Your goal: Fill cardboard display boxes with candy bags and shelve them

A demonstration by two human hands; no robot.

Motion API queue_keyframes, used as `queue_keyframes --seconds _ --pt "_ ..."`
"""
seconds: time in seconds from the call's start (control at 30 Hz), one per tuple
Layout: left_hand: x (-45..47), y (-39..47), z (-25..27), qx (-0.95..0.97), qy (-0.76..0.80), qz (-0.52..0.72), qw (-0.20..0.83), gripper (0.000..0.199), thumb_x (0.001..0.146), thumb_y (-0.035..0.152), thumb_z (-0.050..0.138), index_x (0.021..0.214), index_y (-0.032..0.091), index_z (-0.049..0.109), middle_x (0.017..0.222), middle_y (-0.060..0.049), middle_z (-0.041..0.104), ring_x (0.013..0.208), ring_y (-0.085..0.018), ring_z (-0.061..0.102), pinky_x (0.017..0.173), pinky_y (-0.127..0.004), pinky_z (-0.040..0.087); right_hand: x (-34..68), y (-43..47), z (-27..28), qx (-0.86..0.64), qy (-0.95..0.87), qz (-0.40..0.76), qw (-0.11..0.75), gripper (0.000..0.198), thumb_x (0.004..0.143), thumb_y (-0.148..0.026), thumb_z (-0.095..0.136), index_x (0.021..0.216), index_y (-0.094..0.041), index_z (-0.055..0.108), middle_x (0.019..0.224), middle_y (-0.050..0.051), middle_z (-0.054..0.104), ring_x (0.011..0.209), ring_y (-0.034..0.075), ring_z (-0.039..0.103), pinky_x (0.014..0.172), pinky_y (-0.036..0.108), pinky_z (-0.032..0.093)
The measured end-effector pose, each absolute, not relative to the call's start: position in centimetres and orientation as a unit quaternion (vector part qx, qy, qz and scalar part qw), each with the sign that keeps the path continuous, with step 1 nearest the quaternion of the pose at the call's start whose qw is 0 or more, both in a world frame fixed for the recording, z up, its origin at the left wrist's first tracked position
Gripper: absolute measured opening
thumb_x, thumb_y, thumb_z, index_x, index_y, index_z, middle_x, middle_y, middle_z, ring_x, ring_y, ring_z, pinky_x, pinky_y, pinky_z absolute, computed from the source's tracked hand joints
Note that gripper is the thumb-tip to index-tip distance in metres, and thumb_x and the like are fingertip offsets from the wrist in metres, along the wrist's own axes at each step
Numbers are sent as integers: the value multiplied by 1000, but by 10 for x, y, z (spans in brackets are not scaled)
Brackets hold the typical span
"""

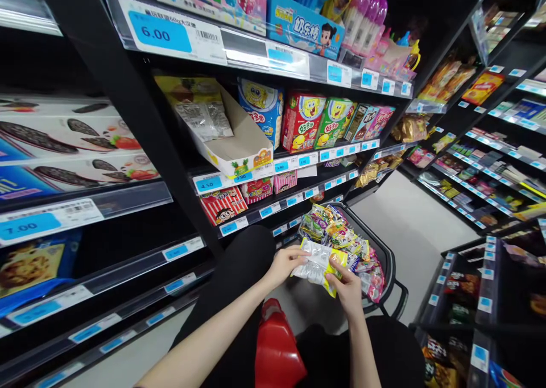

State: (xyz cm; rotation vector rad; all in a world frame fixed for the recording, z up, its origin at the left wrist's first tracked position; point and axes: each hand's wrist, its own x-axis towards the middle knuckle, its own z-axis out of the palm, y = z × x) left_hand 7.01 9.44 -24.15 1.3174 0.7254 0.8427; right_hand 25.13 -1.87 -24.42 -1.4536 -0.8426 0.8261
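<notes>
Your left hand and right hand are both pinching one snack packet with closed fingers, just near of the basket.

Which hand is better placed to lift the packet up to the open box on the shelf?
Probably the left hand: it grips the packet on the shelf side, below the box. The right hand holds the far end.

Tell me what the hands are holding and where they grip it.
Both hold one clear-and-yellow snack packet: left hand at its left end, right hand at its yellow right end.
</notes>
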Motion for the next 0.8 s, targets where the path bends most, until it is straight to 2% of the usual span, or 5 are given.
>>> queue_keyframes --seconds 0.27,0.43,0.67,0.73,0.8 --pt "75 90 -240 598 336 414 598 22 72 39 71 72 18 76 89 -6 61 88 -22 58 83 -33 44 243 -17 -248 -619 -366 346 603 40 61 -36 80 98 -19 77 99 11 75 91 29 68 79 41 54" --pt "75 94 -245 584 369 415 592 21 68 37 75 61 17 71 103 -7 52 101 -25 53 94 -36 38 243 -15 -247 -614 -360 336 617 35 62 -36 79 93 -20 78 100 12 75 95 30 68 83 43 53" --pt "75 97 -250 524 391 403 640 25 67 35 76 56 16 64 109 -7 49 105 -25 52 94 -36 41 239 -15 -238 -618 -375 343 600 27 61 -27 80 86 -21 79 75 6 75 68 23 67 65 36 55" --pt "75 97 -251 498 391 396 665 26 65 34 78 56 15 63 111 -7 50 105 -25 53 92 -35 43 239 -17 -235 -604 -381 369 595 32 60 -27 80 91 -21 78 81 6 76 71 23 68 63 35 56" --pt "75 96 -251 465 386 377 702 24 65 35 78 61 15 65 111 -8 55 99 -23 57 86 -34 48 239 -18 -233 -587 -380 392 598 37 61 -28 80 97 -22 77 96 8 75 84 26 70 71 36 56"
